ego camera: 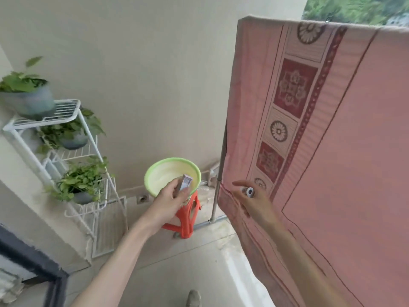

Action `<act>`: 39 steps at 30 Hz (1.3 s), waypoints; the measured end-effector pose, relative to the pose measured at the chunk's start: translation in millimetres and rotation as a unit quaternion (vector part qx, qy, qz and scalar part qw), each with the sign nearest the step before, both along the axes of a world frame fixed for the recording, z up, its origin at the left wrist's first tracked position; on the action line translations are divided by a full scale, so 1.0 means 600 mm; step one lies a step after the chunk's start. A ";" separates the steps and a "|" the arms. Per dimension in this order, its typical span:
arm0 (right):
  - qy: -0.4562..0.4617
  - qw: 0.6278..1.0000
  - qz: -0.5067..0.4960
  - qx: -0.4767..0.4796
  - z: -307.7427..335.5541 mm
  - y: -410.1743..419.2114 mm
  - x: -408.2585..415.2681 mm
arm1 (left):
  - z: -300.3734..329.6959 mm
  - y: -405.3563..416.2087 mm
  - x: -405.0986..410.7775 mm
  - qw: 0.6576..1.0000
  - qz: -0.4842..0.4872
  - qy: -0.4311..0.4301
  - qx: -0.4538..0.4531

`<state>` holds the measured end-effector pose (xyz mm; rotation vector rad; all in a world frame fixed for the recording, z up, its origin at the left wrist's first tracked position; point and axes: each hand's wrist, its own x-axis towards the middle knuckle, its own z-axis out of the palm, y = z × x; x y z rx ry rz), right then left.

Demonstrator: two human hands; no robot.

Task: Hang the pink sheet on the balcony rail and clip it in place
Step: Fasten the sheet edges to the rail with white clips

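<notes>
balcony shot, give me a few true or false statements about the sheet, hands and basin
1. The sheet is draped over the rail. True.
2. The basin sits on the floor. False: it rests on the orange stool.
3. The left hand holds a small clip. True.
4. The right hand is empty. False: it holds a small white object, probably a clip.
5. The plant rack stands right of the sheet. False: it stands far left of it.
</notes>
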<state>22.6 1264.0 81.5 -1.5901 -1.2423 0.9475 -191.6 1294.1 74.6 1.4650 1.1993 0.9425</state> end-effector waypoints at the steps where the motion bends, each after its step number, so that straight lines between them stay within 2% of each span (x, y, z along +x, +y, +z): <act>1: -0.001 1.000 -0.012 0.003 0.001 0.051 0.004 | 0.004 0.055 0.001 1.000 -0.014 0.020 0.004; 5: -0.035 0.998 -0.054 0.025 0.022 0.246 0.024 | 0.041 0.251 0.018 0.998 0.001 0.055 0.000; 8: -0.041 0.995 -0.087 0.029 0.038 0.368 0.036 | 0.055 0.367 0.023 0.999 0.002 0.045 0.000; 16: -0.094 0.973 -0.205 0.049 0.019 0.593 0.058 | 0.041 0.628 0.091 0.990 -0.131 0.048 -0.007; 22: -0.147 0.926 -0.341 0.065 -0.008 0.691 0.051 | 0.024 0.804 0.176 0.963 -0.264 0.045 0.004; 25: -0.174 0.899 -0.398 0.056 -0.008 0.730 0.040 | 0.030 0.867 0.213 0.925 -0.370 0.076 0.039; 28: -0.209 0.875 -0.435 0.033 -0.010 0.750 0.036 | 0.052 0.910 0.256 0.894 -0.432 0.078 0.089; 30: -0.250 0.862 -0.440 0.023 -0.013 0.753 0.037 | 0.062 0.925 0.281 0.873 -0.478 0.044 0.082; 34: -0.321 0.845 -0.428 0.005 -0.016 0.761 0.042 | 0.062 0.940 0.307 0.831 -0.553 -0.067 -0.007; 39: -0.348 0.821 -0.451 0.042 -0.026 0.760 0.042 | 0.044 0.948 0.312 0.831 -0.546 -0.099 -0.023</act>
